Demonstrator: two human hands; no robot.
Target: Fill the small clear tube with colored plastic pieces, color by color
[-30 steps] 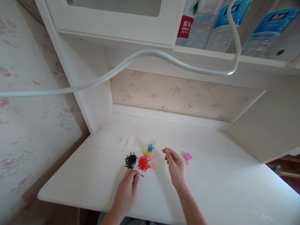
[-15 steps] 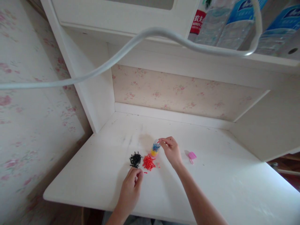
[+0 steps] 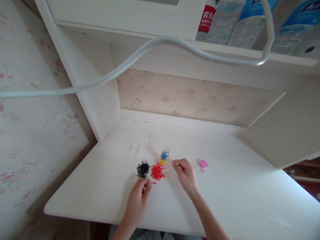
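A small clear bottle with a blue and yellow label stands open on the desk, a bit of red visible near its top. At its foot lies a heap of short red strips, and left of that a heap of short black strips. My right hand is right of the bottle, apart from it, thumb and fingers pinched with no strip visible in them. Just below the black heap, my left hand rests with curled, closed fingers; what they hold, if anything, is hidden. One red strip lies beside it.
A pink piece, perhaps a cap, lies on the white desk to the right. A pale cable crosses the upper view. Plastic bottles stand on the shelf above the desk.
My right hand has drawn back from the bottle mouth, down and to the right. The red strip it held no longer shows in its fingers. My left hand stays near the black heap.
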